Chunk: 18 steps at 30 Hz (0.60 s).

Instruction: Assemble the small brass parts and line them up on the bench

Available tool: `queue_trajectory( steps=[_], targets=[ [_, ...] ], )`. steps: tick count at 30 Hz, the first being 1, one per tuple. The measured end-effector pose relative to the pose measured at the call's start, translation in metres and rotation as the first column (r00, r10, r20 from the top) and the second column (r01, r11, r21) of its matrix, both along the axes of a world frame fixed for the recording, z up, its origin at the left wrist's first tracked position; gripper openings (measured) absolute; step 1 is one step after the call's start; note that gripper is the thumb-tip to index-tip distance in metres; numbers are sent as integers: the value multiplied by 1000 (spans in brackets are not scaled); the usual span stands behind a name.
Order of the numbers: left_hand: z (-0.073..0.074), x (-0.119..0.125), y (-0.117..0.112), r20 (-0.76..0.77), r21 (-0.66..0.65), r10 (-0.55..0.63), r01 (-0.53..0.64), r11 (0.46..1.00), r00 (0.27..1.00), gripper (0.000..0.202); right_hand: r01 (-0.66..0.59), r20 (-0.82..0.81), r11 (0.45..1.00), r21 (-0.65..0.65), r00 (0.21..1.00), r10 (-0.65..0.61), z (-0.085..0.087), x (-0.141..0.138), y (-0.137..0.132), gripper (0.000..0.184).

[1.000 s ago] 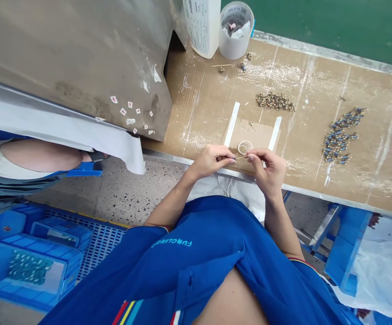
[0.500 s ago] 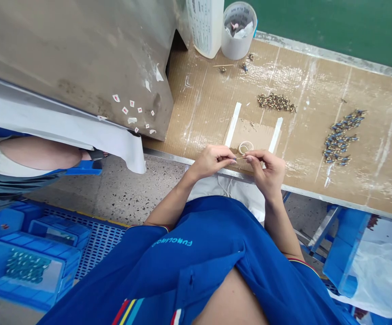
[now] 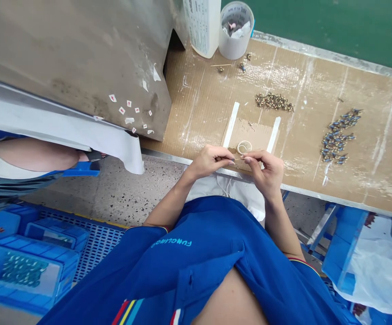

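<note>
Left hand (image 3: 210, 161) and right hand (image 3: 266, 174) pinch what seems a thin rod (image 3: 240, 159).

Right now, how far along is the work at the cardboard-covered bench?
Roughly mid-batch, by the look of it. Probably done: the loose heap of blue-and-brass parts on the cardboard-covered bench. In hand: a thin pale pin pinched between the left hand and right hand. Remaining: the heap of small brass parts, still loose.

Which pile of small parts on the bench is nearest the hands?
The brass-coloured pile, just beyond the cardboard pad; the blue-and-metal pile lies farther right.
</note>
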State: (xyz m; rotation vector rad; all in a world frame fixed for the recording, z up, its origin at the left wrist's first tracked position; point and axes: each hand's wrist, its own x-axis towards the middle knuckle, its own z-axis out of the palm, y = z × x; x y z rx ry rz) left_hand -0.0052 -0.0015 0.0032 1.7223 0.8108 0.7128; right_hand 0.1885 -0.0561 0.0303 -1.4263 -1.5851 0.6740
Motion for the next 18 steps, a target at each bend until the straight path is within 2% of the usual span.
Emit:
queue_trajectory(
  steps=[5,9,11,14,18],
  targets=[
    [-2,0,-1,52,-47,24,-21,999,998,11,89,-80,996,-19,993,-90,-1,8,2,26],
    [-3,0,-2,101,-40,38,-34,999,994,10,184,-125,981,60,976,-176,-7,15,9,24],
    [-4,0,-2,101,-48,51,-46,998,994,9,174,-70,980,92,983,-168,-10,15,14,24],
    [-5,0,-2,100,-56,64,-59,997,993,11,102,-8,993,64,995,-102,-13,16,18,22],
    [-3,-2,-2,111,-34,75,-71,997,991,15,57,-71,996,65,996,-52,-15,28,26,24]
  ],
)
